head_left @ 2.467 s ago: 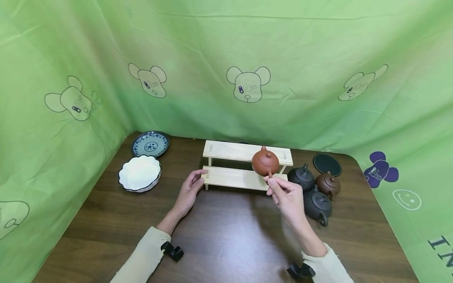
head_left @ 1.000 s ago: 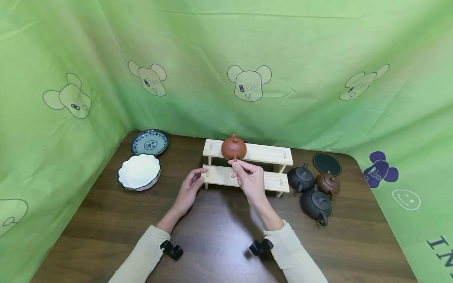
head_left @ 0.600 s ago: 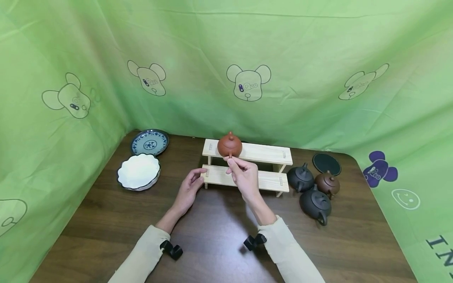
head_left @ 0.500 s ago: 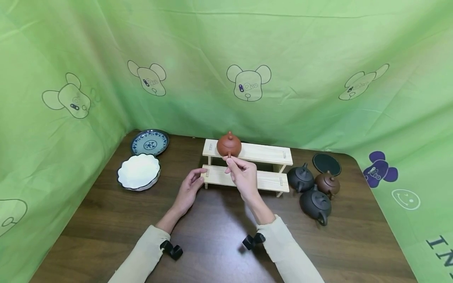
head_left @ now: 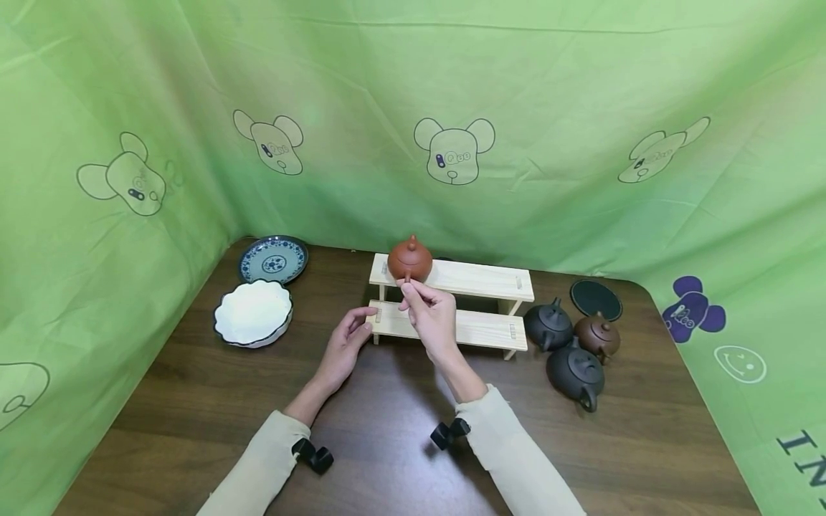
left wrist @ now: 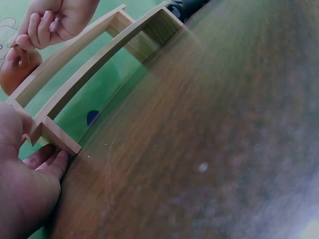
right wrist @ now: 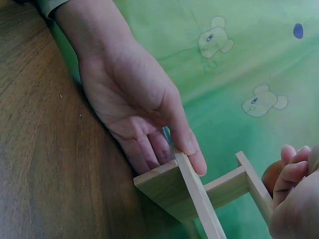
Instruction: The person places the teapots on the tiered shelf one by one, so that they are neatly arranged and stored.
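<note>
My right hand [head_left: 434, 315] pinches the handle of a reddish-brown clay teapot [head_left: 410, 261] between thumb and fingers. The teapot is upright, at the left part of the upper board of a two-tier wooden stand [head_left: 471, 326]; whether its base touches the board I cannot tell. At the stand's left end, my left hand [head_left: 346, 346] grips the lower board. The right wrist view shows that hand [right wrist: 132, 94] with thumb and a finger at the board's edge and other fingers against the end leg. In the left wrist view, the teapot [left wrist: 17, 72] is partly hidden by the right hand.
Right of the stand sit two black teapots [head_left: 576, 370] and a dark brown teapot [head_left: 596, 335], close together, with a dark round disc [head_left: 596, 299] behind. On the left are a white scalloped dish [head_left: 254, 315] and a blue patterned plate [head_left: 274, 261]. Green cloth [head_left: 361, 193] hangs behind.
My right hand has carried the reddish-brown teapot leftward and away from me, from over the stand's right side to the upper board's left part. The left hand has stayed in place.
</note>
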Available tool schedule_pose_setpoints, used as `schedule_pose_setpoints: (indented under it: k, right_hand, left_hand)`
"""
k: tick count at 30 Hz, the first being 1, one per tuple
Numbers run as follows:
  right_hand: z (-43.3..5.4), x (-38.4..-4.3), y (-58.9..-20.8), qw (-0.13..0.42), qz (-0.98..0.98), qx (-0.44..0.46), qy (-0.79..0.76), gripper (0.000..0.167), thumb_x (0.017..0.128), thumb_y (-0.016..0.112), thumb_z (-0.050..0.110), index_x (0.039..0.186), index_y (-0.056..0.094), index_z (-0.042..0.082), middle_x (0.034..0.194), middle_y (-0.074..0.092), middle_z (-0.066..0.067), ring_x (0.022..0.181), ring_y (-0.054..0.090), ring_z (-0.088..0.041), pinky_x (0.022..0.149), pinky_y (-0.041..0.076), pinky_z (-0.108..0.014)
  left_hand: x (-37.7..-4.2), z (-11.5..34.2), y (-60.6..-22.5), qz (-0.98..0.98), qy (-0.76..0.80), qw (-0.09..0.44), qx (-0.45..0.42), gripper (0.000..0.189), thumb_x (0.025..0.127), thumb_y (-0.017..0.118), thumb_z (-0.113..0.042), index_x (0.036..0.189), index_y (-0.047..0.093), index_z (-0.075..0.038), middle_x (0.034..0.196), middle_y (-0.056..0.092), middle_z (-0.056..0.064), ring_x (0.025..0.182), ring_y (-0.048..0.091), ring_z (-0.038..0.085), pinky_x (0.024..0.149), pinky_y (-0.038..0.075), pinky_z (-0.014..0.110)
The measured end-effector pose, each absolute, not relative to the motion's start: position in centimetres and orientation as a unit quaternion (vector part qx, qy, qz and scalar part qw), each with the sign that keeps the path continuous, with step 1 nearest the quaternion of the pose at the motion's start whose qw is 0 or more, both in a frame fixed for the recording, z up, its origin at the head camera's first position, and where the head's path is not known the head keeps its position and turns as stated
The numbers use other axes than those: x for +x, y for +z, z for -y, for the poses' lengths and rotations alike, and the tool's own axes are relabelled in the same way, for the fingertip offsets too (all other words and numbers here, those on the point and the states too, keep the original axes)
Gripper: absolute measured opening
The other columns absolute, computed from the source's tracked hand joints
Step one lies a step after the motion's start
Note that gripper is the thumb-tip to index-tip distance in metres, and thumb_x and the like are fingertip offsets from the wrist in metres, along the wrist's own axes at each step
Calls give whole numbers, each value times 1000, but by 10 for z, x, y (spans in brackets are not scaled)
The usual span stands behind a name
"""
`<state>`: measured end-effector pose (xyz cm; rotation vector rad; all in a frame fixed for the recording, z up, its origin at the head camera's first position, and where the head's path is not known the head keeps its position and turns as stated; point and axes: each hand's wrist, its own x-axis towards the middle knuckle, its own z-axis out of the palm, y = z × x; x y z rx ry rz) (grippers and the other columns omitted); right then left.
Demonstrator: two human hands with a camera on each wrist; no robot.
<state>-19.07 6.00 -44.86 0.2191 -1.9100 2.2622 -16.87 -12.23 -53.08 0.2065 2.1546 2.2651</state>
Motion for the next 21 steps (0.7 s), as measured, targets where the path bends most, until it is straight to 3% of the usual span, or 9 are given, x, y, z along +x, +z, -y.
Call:
schedule_pose_setpoints:
  k: [8, 21]
  right_hand:
    - [-57, -194, -449, 87, 647, 73, 754, 21, 108, 70, 2, 118, 78, -15, 67, 65, 3, 51, 46, -1, 44, 29, -15]
    - [-60, -194, -448, 45, 650, 69, 755, 24, 110, 68, 5, 122, 76, -14, 68, 66, 6, 51, 49, -2, 45, 36, -16]
  left_hand:
    - [-170, 121, -532, -689, 721, -4, 75, 33, 115, 54, -5, 146, 57, 7, 159, 55, 27, 153, 46, 35, 111, 46, 16]
    - [-170, 123, -533, -684, 726, 3, 72, 34, 115, 54, -3, 147, 57, 7, 161, 54, 27, 153, 47, 36, 111, 46, 16]
